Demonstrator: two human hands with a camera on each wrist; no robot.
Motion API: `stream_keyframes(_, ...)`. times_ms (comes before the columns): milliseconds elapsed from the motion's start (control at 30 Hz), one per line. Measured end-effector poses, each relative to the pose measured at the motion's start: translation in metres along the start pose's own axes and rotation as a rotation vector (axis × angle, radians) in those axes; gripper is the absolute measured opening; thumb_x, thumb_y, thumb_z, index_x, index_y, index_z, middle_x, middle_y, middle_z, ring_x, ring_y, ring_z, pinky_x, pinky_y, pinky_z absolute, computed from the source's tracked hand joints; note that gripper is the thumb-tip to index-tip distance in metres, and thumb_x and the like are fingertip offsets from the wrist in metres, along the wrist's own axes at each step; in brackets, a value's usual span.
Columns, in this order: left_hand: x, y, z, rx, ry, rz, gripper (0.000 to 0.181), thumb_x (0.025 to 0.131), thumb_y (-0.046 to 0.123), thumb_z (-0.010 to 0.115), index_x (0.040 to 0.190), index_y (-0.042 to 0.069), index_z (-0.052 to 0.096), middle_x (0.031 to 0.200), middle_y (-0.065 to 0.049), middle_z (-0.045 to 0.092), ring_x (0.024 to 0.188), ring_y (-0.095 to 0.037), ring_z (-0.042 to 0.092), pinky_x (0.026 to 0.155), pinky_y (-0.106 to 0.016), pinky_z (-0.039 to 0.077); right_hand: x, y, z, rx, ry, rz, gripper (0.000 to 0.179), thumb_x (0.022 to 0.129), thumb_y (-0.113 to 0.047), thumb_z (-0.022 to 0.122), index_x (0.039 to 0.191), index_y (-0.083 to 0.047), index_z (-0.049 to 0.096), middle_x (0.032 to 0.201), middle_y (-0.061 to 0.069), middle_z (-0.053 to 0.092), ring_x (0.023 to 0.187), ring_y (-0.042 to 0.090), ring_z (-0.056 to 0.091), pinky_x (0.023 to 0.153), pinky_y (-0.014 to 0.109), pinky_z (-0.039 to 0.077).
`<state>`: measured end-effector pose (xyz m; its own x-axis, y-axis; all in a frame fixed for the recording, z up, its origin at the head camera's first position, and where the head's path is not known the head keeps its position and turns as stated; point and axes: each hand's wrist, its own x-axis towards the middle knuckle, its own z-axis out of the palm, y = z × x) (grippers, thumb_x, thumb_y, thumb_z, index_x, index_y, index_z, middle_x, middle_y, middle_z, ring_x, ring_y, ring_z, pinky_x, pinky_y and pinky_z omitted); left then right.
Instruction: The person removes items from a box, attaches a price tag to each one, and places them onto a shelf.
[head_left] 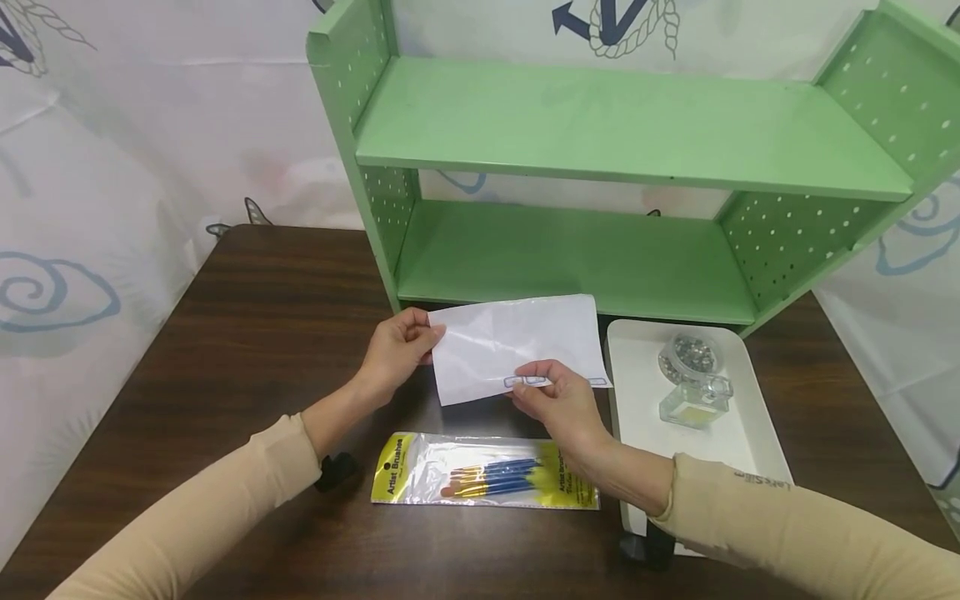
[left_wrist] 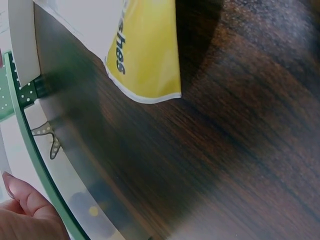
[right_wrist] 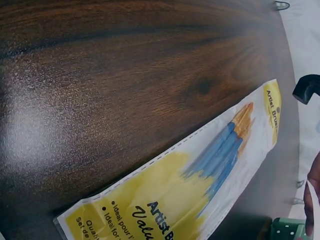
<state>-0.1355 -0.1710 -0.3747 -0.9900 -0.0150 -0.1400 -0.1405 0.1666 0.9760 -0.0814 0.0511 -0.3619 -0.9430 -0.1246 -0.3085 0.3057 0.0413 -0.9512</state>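
A white paper sheet [head_left: 517,342] with small blue outlined boxes along its lower edge is held up above the table. My left hand [head_left: 397,346] pinches its left edge between thumb and fingers. The right hand [head_left: 558,404] pinches the lower edge, right of the middle. Below the sheet lies a clear and yellow packet of artist brushes [head_left: 487,471] with blue handles, flat on the table. The same packet [right_wrist: 200,170] fills the lower part of the right wrist view. Only part of the left hand [left_wrist: 32,210] shows in the left wrist view.
A green two-tier shelf [head_left: 630,125] stands at the back of the dark wood table [head_left: 262,350]. On the right, a white tray [head_left: 630,350] holds a round clear container [head_left: 692,357] of small silvery pieces and a square glass bottle [head_left: 696,404]. Patterned fabric [head_left: 150,125] hangs behind.
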Motion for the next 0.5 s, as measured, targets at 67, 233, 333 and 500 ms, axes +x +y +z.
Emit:
stream_keyframes(67, -0.0007, 0.0006, -0.0002, -0.001, -0.002, -0.002, 0.016, 0.092, 0.009, 0.06, 0.097, -0.004, 0.054, 0.067, 0.008, 0.058, 0.062, -0.003, 0.053, 0.06, -0.017, 0.05, 0.0003, -0.0002, 0.0001, 0.006, -0.007, 0.001, 0.018, 0.088, 0.004, 0.059, 0.106, 0.001, 0.056, 0.089, 0.013, 0.063, 0.097, 0.029, 0.066, 0.085, 0.031, 0.053)
stream_keyframes(233, -0.0029, 0.0019, -0.0012, -0.005, -0.001, -0.01, 0.015, 0.092, 0.009, 0.06, 0.097, -0.003, 0.053, 0.066, 0.008, 0.057, 0.061, -0.003, 0.052, 0.059, -0.017, 0.049, 0.0, -0.0004, 0.0008, 0.01, -0.021, 0.006, 0.023, 0.088, 0.005, 0.059, 0.111, 0.0, 0.056, 0.092, 0.013, 0.064, 0.095, 0.027, 0.066, 0.087, 0.034, 0.052)
stream_keyframes(333, -0.0036, 0.0018, -0.0016, -0.01, -0.002, -0.019, 0.013, 0.092, 0.008, 0.059, 0.097, -0.003, 0.053, 0.067, 0.008, 0.058, 0.061, -0.003, 0.053, 0.059, -0.017, 0.049, 0.0, -0.0004, 0.0009, -0.002, -0.02, 0.009, 0.024, 0.088, 0.003, 0.059, 0.112, 0.0, 0.059, 0.092, 0.014, 0.064, 0.097, 0.028, 0.066, 0.088, 0.036, 0.052)
stream_keyframes(500, -0.0036, 0.0006, -0.001, -0.02, -0.01, -0.023, 0.014, 0.092, 0.008, 0.059, 0.098, -0.003, 0.054, 0.069, 0.007, 0.06, 0.062, -0.004, 0.055, 0.059, -0.017, 0.05, 0.0015, 0.0001, 0.0001, -0.02, -0.016, 0.014, 0.019, 0.089, 0.002, 0.059, 0.108, 0.001, 0.06, 0.095, 0.016, 0.064, 0.099, 0.03, 0.066, 0.086, 0.036, 0.052)
